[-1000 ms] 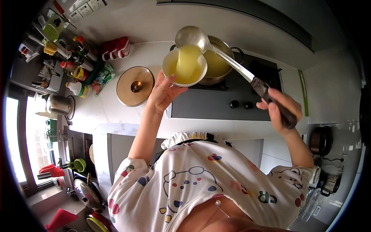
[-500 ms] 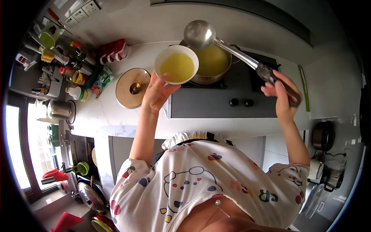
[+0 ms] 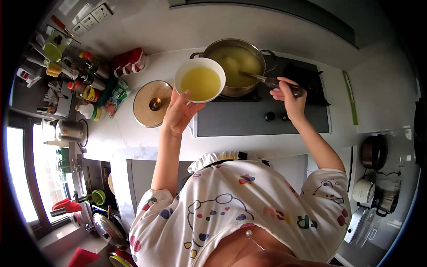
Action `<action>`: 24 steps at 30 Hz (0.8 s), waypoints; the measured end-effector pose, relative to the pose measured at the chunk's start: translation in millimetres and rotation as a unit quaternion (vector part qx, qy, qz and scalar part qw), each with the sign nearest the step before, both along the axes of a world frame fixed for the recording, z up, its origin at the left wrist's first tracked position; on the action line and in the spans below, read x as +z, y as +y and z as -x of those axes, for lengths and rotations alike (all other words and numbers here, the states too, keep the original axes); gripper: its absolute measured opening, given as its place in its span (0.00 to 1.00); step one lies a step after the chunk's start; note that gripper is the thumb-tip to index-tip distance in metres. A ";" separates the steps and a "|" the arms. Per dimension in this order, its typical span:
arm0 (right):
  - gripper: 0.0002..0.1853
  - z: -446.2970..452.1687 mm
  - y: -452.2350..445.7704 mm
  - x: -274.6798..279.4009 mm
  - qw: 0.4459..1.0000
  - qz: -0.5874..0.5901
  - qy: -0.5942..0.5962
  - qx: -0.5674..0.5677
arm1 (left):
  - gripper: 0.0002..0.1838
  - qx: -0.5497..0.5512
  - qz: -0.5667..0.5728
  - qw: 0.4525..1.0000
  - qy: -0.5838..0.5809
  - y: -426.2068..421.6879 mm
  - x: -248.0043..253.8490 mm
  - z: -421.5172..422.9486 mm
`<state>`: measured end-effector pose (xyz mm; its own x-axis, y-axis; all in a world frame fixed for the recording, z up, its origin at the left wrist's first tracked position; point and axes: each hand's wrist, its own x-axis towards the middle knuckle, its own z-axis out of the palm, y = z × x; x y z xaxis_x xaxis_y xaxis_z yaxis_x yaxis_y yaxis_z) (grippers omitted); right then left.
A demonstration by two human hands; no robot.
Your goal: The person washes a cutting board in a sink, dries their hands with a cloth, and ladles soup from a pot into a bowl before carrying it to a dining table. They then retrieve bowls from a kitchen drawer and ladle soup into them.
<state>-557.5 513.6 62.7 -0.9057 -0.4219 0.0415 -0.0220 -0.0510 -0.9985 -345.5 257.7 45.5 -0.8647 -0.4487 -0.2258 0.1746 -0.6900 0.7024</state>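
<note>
My left hand [image 3: 178, 113] grips a white bowl [image 3: 200, 80] by its lower rim and base; yellow liquid fills a good part of it. The bowl is held just left of a steel pot [image 3: 242, 91] on the stove, overlapping the pot's left edge in view. My right hand [image 3: 289, 95] is closed round the dark handle of a ladle [image 3: 271, 82]. The ladle's head is sunk in the pot's yellow liquid and hidden from sight.
A glass lid [image 3: 144, 104] lies on the counter [image 3: 120, 133] to the left. Behind it are a red rack [image 3: 129, 62], a green packet [image 3: 118, 95] and several bottles. Black knobs [image 3: 269, 116] sit on the stove's front, and a kettle [image 3: 70, 131] stands far left.
The ladle poured liquid into the bowl, then moved away and down into the pot. My right hand has come left with it. My left hand has shifted the bowl slightly left.
</note>
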 end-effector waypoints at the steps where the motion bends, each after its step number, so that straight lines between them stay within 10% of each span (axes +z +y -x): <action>1: 0.12 3.5 0.0 4.6 0.999 0.004 -0.046 -0.023 | 0.24 0.001 0.002 1.000 0.002 0.4 -0.3 0.1; 24: 0.15 18.3 34.4 153.9 1.000 -0.017 -0.011 0.015 | 0.22 -0.019 -0.021 1.000 -0.006 3.4 -6.7 9.0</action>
